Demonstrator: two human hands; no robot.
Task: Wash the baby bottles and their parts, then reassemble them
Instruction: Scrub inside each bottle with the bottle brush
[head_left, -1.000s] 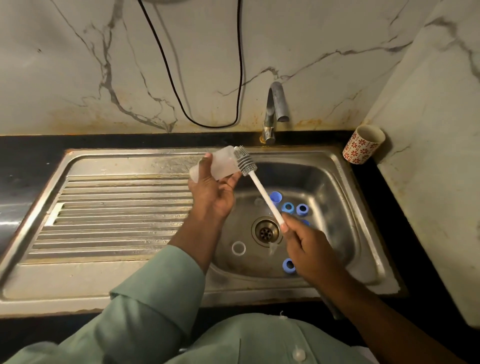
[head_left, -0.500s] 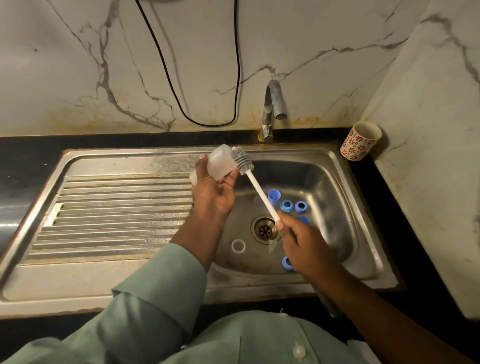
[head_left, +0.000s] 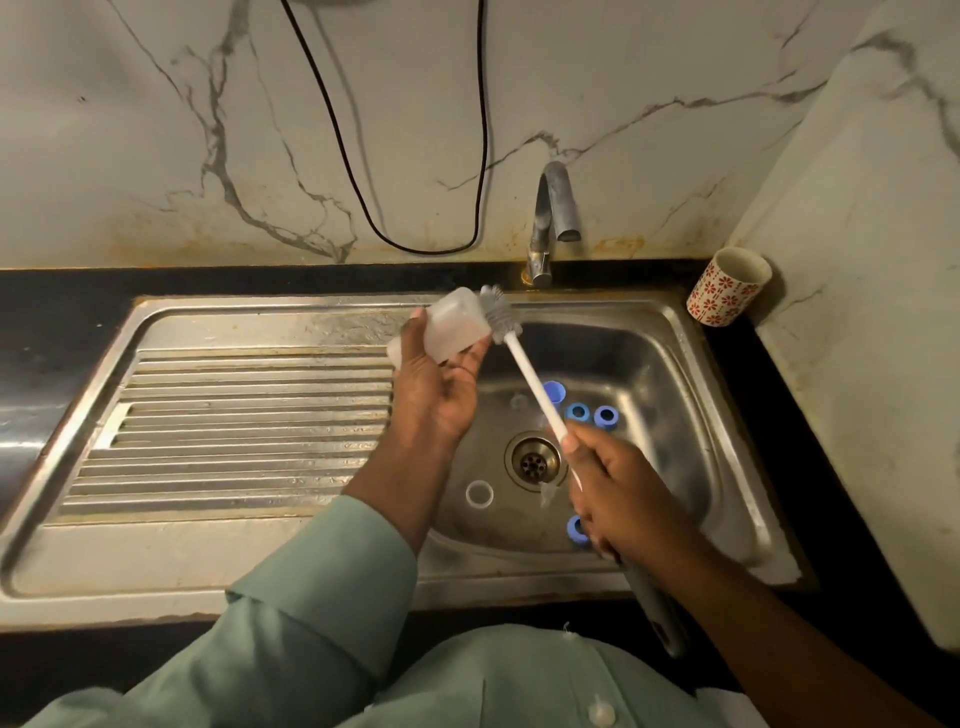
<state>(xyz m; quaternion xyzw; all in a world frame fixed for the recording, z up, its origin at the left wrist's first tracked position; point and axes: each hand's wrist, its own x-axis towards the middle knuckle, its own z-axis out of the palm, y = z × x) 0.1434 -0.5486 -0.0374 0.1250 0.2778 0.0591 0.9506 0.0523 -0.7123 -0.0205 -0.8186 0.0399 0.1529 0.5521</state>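
**Bottle held over the sink with the brush at its end**

Bottle (head_left: 457, 327), a frosted translucent body, sits just above the centre of the frame, tipped on its side over the rear left rim of the basin. The left hand (head_left: 436, 395) grasps it from below, thumb on the near left face and fingers curled up round the right side. A pale green sleeve (head_left: 322, 587) covers that forearm.

The right hand (head_left: 618, 493), right of centre and lower, is clenched round the white handle of a bottle brush (head_left: 524, 374). The handle slants up and left from the fist, and the grey bristle head touches the bottle's right end. A grey grip end pokes out below the fist toward the lower right.

Down in the steel sink (head_left: 727, 415) lie the loose parts. A blue cap (head_left: 554, 391) sits just behind the handle, with 2 blue rings (head_left: 577, 412) (head_left: 605, 416) side by side to its right. Another blue ring (head_left: 576, 530) shows partly under the right hand. A clear ring (head_left: 479, 493) rests left of the drain (head_left: 533, 460), and a small clear piece, too faint to identify, lies just below the drain.

A ribbed draining board (head_left: 234, 426) fills the left of the frame. At the upper middle a metal tap (head_left: 553, 218) stands against the marble wall, with a black cable (head_left: 415, 244) looping down to its left. A cup with red flowers (head_left: 727, 288) stands on the dark counter at the upper right.
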